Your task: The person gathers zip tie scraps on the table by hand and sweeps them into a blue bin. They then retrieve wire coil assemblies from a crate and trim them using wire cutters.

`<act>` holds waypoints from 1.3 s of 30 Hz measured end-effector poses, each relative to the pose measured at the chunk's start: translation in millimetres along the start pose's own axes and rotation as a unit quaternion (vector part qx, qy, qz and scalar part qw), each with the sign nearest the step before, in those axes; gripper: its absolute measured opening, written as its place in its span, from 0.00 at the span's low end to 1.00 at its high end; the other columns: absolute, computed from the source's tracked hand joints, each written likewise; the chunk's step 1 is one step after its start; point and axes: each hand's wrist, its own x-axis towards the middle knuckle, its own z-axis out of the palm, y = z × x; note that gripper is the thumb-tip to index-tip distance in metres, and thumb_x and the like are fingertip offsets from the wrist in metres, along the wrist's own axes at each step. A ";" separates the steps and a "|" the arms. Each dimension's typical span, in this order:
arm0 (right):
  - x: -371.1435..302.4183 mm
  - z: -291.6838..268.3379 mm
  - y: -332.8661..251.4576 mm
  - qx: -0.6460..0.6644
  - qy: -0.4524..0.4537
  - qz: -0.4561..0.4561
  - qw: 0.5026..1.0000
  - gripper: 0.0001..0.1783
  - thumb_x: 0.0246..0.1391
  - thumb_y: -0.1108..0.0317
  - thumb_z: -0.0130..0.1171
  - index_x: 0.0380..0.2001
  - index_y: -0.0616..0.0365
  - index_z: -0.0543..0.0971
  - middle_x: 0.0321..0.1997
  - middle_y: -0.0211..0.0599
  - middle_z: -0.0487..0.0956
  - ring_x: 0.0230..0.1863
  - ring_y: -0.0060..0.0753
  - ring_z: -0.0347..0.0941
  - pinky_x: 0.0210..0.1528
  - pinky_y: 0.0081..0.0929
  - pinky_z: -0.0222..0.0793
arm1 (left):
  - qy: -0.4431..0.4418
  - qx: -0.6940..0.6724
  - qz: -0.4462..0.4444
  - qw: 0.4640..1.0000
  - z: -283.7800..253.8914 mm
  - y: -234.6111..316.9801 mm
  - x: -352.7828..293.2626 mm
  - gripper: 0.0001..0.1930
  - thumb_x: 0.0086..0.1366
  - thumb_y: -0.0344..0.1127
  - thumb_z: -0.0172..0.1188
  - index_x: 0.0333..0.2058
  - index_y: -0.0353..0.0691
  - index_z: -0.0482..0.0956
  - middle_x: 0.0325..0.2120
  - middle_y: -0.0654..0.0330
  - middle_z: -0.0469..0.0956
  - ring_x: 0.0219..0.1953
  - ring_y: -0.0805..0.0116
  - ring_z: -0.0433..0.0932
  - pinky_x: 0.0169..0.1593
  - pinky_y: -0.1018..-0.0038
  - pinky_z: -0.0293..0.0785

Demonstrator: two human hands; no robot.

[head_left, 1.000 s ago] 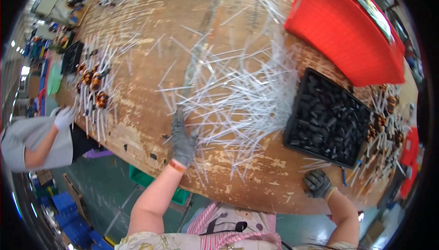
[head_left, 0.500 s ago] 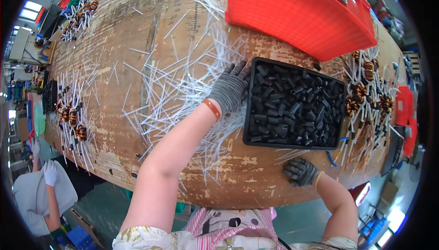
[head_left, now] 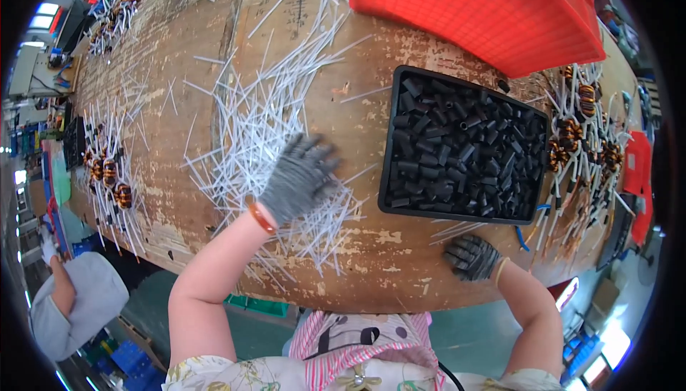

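My left hand, in a grey knitted glove, lies over a loose heap of thin white plastic tubes. Its fingers are stretched out and a little blurred. A brown band circles the wrist. To the right is a black tray full of short black tube pieces. Below the tray's lower edge my right hand, gloved alike, rests on the table with its fingers curled in. Whatever its palm may hold is hidden. A few white tubes lie between that hand and the tray.
A large red bin stands beyond the tray. Copper-wound ring coils with white leads lie in bundles at the right and left. The worn wooden table curves along my front. At the lower left is a person in grey.
My left hand has swept leftward from the tray's edge, and the white tubes beside the tray have shifted left with it, baring wood. My right hand stays where it was.
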 end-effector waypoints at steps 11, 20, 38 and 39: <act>-1.3 -0.5 -1.1 0.004 -0.016 0.005 1.000 0.29 0.43 0.53 0.56 0.50 0.54 0.75 0.57 0.39 0.73 0.60 0.45 0.66 0.66 0.45 0.54 | -0.125 0.020 0.038 0.991 19.2 52.2 -34.7 0.29 0.62 0.55 0.52 0.54 0.40 0.74 0.60 0.52 0.65 0.65 0.54 0.60 0.68 0.56 0.50; 5.3 -4.0 0.4 0.000 -0.011 -0.005 1.000 0.30 0.44 0.53 0.56 0.52 0.54 0.74 0.58 0.39 0.73 0.61 0.45 0.66 0.67 0.44 0.53 | -0.005 0.044 -0.093 0.995 0.6 21.6 91.6 0.35 0.64 0.54 0.51 0.64 0.39 0.58 0.66 0.50 0.55 0.69 0.54 0.51 0.70 0.63 0.45; -4.5 4.7 5.1 -0.002 0.006 -0.033 0.999 0.31 0.46 0.53 0.53 0.53 0.55 0.74 0.59 0.43 0.72 0.61 0.47 0.66 0.67 0.46 0.54 | 0.099 0.129 -0.216 0.963 -27.6 -52.8 136.4 0.29 0.59 0.43 0.57 0.58 0.37 0.67 0.59 0.48 0.65 0.61 0.51 0.64 0.63 0.61 0.60; -3.0 5.6 5.7 -0.003 0.009 -0.037 0.999 0.31 0.46 0.53 0.52 0.54 0.55 0.74 0.60 0.43 0.71 0.61 0.47 0.66 0.67 0.46 0.54 | 0.120 0.164 -0.226 0.953 -29.8 -73.2 152.3 0.29 0.59 0.43 0.57 0.58 0.38 0.67 0.60 0.49 0.64 0.62 0.51 0.63 0.63 0.61 0.59</act>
